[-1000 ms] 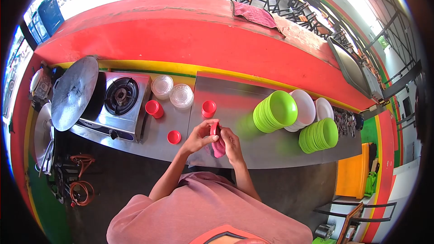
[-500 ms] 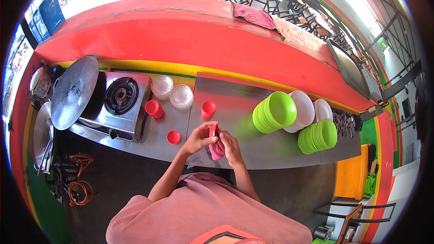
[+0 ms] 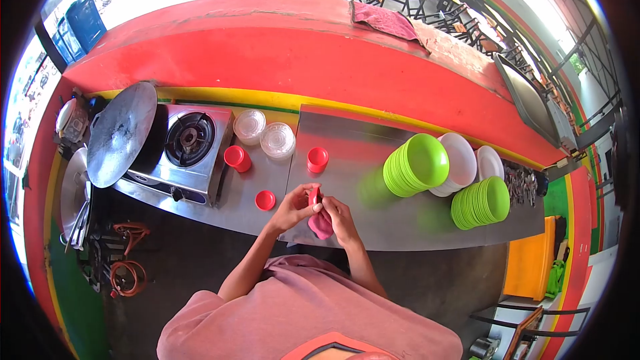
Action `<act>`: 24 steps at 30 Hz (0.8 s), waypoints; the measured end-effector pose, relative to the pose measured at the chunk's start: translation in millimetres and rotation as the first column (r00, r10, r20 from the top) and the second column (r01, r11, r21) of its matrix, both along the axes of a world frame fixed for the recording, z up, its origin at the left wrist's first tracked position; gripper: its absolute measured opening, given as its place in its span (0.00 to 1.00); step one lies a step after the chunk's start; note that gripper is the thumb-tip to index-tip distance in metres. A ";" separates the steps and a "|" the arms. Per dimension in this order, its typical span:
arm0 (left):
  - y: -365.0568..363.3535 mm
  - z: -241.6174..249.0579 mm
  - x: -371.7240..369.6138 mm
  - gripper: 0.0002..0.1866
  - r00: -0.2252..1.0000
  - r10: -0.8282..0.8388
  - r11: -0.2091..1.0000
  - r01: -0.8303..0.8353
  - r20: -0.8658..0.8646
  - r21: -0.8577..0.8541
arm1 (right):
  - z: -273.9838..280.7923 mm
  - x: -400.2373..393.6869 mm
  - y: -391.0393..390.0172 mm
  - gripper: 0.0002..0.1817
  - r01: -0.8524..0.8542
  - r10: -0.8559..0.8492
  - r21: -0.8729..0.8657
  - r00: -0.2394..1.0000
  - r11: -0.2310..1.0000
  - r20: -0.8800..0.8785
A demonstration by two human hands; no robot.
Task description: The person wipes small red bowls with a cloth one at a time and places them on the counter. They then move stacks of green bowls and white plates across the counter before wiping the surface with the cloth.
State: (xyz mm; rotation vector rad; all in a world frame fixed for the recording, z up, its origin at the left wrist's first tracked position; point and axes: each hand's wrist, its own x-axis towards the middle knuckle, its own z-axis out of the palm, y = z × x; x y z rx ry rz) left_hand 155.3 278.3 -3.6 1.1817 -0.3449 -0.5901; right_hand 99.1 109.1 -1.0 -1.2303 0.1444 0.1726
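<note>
Near the counter's front edge, my left hand (image 3: 293,207) pinches a small red cup or lid (image 3: 313,196), seen edge-on. My right hand (image 3: 339,220) is closed on a dark pink cloth (image 3: 321,225) that hangs between the hands and presses against the red piece. Just beyond my hands stands a red cup (image 3: 317,159) on the steel counter (image 3: 347,160). To their left lies a round red cup or lid (image 3: 265,200), with more red cups (image 3: 237,159) farther back.
Clear plastic tubs (image 3: 277,141) stand beside a gas stove (image 3: 189,139) and a large wok (image 3: 123,135). At right are stacks of green bowls (image 3: 427,160), white bowls (image 3: 459,164) and cutlery (image 3: 522,185). A red ledge (image 3: 267,53) runs behind the counter.
The whole view has shifted, so the counter and its objects appear slightly farther right. My hands stay together, and the cloth between them looks more bunched up.
</note>
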 end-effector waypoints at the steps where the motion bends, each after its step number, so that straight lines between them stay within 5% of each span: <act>1: 2.6 1.1 0.4 0.31 0.999 0.046 0.999 -0.046 -0.001 0.021 | -1.2 2.3 0.8 0.16 -0.020 0.020 0.018 1.000 1.000 0.001; 9: -11.7 19.0 17.4 0.27 0.978 0.207 0.978 -0.207 0.025 -0.001 | 25.3 12.4 1.2 0.18 0.018 0.037 -0.197 0.962 0.980 0.270; 15: -28.5 14.8 21.2 0.20 0.980 0.198 0.980 -0.199 0.022 0.020 | 34.4 15.3 -24.2 0.15 0.034 0.043 -0.325 0.973 0.945 0.228; 24: -29.4 4.5 17.0 0.12 0.996 0.092 0.992 -0.091 0.015 -0.085 | 17.2 16.0 -33.7 0.20 0.294 -0.294 0.018 0.949 0.956 0.112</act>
